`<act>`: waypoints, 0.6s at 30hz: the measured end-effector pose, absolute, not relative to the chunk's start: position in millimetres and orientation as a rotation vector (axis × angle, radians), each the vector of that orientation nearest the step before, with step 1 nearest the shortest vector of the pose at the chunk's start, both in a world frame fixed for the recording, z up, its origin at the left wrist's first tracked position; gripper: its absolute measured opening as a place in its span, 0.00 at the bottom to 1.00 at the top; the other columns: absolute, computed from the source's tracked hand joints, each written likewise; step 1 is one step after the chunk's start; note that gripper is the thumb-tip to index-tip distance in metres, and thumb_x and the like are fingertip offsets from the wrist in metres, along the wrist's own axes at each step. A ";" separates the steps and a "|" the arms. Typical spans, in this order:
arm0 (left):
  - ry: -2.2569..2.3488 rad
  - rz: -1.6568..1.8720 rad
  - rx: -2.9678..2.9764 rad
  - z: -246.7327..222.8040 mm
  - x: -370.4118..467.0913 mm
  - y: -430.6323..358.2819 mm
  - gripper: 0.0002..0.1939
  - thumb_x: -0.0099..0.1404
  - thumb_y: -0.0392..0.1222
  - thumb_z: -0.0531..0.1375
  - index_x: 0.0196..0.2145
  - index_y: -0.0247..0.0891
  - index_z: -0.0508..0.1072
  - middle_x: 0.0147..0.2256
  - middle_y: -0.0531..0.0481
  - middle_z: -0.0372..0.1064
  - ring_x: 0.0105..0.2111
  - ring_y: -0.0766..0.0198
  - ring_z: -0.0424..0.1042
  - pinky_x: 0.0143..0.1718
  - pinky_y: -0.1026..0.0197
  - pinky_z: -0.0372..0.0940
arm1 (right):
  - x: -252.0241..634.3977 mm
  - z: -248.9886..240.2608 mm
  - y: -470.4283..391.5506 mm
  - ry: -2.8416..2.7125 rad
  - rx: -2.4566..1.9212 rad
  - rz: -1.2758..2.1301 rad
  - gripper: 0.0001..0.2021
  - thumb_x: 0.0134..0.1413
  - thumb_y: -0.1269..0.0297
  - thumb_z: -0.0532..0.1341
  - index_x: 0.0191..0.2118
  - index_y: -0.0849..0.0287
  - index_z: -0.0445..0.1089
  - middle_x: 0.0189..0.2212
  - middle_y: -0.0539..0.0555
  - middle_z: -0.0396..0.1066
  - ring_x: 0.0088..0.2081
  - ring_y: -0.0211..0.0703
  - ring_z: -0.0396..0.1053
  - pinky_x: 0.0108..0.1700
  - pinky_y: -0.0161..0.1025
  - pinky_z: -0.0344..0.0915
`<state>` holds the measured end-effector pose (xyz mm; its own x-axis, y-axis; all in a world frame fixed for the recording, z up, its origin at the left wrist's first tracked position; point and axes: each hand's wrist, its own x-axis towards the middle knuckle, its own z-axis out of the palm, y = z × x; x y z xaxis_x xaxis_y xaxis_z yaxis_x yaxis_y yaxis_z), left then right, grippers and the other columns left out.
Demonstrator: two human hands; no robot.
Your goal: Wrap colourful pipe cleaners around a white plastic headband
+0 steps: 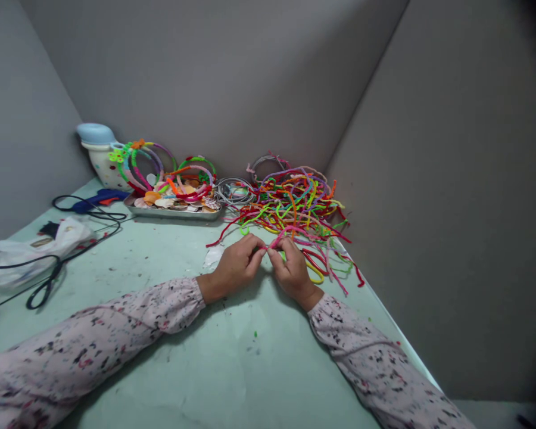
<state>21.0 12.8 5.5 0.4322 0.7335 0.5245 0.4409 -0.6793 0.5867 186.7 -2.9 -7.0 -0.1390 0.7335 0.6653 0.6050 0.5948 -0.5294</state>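
My left hand point(239, 265) and my right hand point(292, 271) meet at the middle of the table, fingertips pinched close together. Between them is a pink fuzzy stem point(276, 241), gripped by the fingers of both hands. Part of it is hidden behind the fingers. Just beyond my hands lies a large tangled pile of colourful fuzzy stems point(299, 199), some trailing toward the right table edge. A yellow loop point(316, 275) and a red loop lie beside my right hand.
A metal tray point(178, 214) holds shells and fuzzy rings. Behind it stands a blue-lidded white container point(102, 158). Coiled wire point(236, 190) sits between tray and pile. At left are a plastic bag point(40, 250), black cord point(56, 274) and a blue item point(96, 199). Walls bound the table.
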 end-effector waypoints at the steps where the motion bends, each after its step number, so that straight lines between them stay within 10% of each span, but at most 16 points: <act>1: 1.002 1.121 2.330 5.7 20.9 12.9 0.06 0.67 0.39 0.50 0.36 0.38 0.66 0.32 0.49 0.65 0.33 0.62 0.64 0.36 0.59 0.61 | 186.7 -7.0 -2.8 -1.825 -1.080 0.169 0.04 0.60 0.65 0.54 0.34 0.57 0.63 0.31 0.53 0.66 0.35 0.44 0.65 0.38 0.41 0.62; 18: 1.024 1.070 2.332 5.4 21.0 12.3 0.05 0.66 0.38 0.51 0.35 0.37 0.66 0.32 0.50 0.65 0.32 0.63 0.64 0.34 0.60 0.59 | 186.7 -8.9 -1.1 -1.862 -1.091 0.216 0.09 0.63 0.64 0.50 0.30 0.56 0.60 0.28 0.50 0.61 0.32 0.42 0.61 0.34 0.39 0.58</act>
